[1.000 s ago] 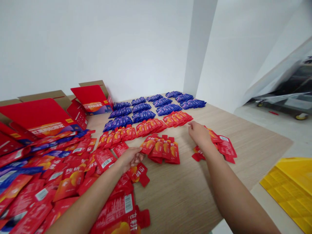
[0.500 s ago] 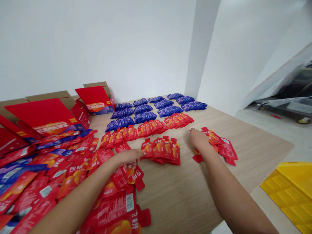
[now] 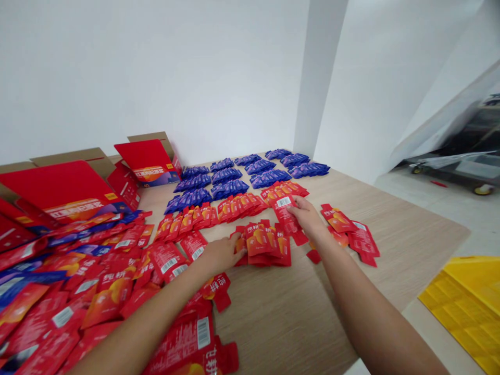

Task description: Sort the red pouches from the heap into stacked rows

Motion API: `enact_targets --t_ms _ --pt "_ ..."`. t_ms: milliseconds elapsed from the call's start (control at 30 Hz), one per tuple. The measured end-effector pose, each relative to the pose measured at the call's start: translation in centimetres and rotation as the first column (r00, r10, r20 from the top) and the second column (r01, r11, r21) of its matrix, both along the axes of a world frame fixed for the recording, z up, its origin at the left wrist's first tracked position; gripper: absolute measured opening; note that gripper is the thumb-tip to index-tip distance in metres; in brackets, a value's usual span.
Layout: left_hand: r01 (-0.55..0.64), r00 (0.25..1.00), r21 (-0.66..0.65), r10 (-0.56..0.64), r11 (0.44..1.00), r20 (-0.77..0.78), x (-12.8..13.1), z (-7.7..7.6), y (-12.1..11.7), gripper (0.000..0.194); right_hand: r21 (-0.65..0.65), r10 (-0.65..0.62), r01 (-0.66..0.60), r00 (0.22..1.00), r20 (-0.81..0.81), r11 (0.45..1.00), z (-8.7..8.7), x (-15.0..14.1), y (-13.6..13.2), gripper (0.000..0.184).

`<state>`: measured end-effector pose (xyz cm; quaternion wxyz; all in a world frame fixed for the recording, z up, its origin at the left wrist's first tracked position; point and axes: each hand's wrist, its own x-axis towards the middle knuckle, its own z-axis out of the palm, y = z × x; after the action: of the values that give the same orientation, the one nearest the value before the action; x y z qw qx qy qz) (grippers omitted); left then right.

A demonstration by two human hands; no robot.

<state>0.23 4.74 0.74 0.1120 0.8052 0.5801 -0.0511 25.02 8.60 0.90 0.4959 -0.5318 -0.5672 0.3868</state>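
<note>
A red pouch (image 3: pixel 286 214), barcode side showing, is pinched in my right hand (image 3: pixel 307 214) above the table. My left hand (image 3: pixel 224 254) rests at the left end of a short overlapping row of red pouches (image 3: pixel 269 250); its thumb and forefinger are apart and touch the leftmost one. One pouch (image 3: pixel 257 238) lies on top of that row, front side up. To the right of my right hand are a few loose red pouches (image 3: pixel 361 238). Under and beside my left forearm spreads a heap of red and blue pouches (image 3: pixel 113 286).
Behind the hands lie fanned groups of red pouches (image 3: pixel 238 207) and rows of blue pouches (image 3: pixel 228 188). Open red cartons (image 3: pixel 150 161) stand at the back left against the wall. A yellow crate (image 3: pixel 464 302) is beyond the table's right edge, and a wheeled cart (image 3: pixel 461 169) stands farther off.
My right hand has moved left and up from the loose pouches, carrying one red pouch. My left hand has shifted right against the row, where a pouch now lies on top.
</note>
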Motion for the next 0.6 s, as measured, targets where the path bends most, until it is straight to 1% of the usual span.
enact_targets --t_ms 67,133,200,233,267,300,333,367,433,467,500,533,600 --pt "0.036 0.999 -0.017 -0.035 0.999 0.039 0.7 0.2 -0.7 0.062 -0.028 0.095 -0.104 0.969 -0.227 0.994 0.0 -1.1 -0.5 0.022" --pt "0.031 0.998 -0.032 -0.029 0.999 0.056 1.0 0.5 -0.9 0.057 -0.046 0.182 -0.208 0.926 -0.331 0.977 0.3 -2.1 -1.0 0.021" --pt "-0.030 0.996 0.001 0.030 1.000 0.086 1.1 1.0 -0.8 0.046 -0.049 0.262 -0.300 0.892 -0.368 0.953 0.6 -2.8 -1.6 0.024" --pt "-0.064 0.988 0.037 0.058 0.997 0.142 1.1 1.2 -0.6 0.042 -0.047 0.301 -0.341 0.880 -0.368 0.939 0.7 -3.1 -1.9 0.025" --pt "-0.094 0.969 0.070 0.075 0.993 0.236 1.1 1.4 -0.4 0.040 -0.045 0.343 -0.382 0.869 -0.357 0.923 0.8 -3.4 -2.1 0.026" --pt "-0.118 0.930 0.082 0.081 0.990 0.360 1.2 1.6 -0.2 0.041 -0.042 0.389 -0.427 0.856 -0.341 0.903 0.9 -3.7 -2.3 0.027" --pt "-0.124 0.867 0.054 0.082 0.991 0.491 1.3 1.7 -0.1 0.043 -0.041 0.438 -0.475 0.839 -0.322 0.879 0.9 -4.0 -2.5 0.028" --pt "-0.109 0.789 -0.010 0.093 0.994 0.608 1.4 1.9 0.0 0.044 -0.045 0.487 -0.523 0.818 -0.306 0.851 1.0 -4.3 -2.8 0.029" --pt "-0.034 0.629 -0.186 0.166 0.982 0.760 1.7 1.9 0.1 0.043 -0.064 0.552 -0.596 0.774 -0.309 0.800 1.1 -4.8 -3.2 0.030" --pt "0.003 0.558 -0.253 0.208 0.968 0.804 1.9 2.0 0.1 0.042 -0.073 0.564 -0.616 0.757 -0.330 0.784 1.2 -5.0 -3.4 0.030" --pt "0.024 0.490 -0.291 0.242 0.956 0.837 1.9 2.0 0.1 0.041 -0.083 0.563 -0.625 0.746 -0.356 0.776 1.3 -5.2 -3.5 0.030" --pt "0.017 0.419 -0.307 0.272 0.952 0.866 1.9 2.0 0.1 0.041 -0.090 0.552 -0.625 0.741 -0.383 0.776 1.4 -5.3 -3.6 0.030" --pt "-0.056 0.272 -0.319 0.322 0.946 0.907 1.6 2.1 0.3 0.042 -0.102 0.528 -0.617 0.737 -0.421 0.780 1.5 -5.3 -3.8 0.031"
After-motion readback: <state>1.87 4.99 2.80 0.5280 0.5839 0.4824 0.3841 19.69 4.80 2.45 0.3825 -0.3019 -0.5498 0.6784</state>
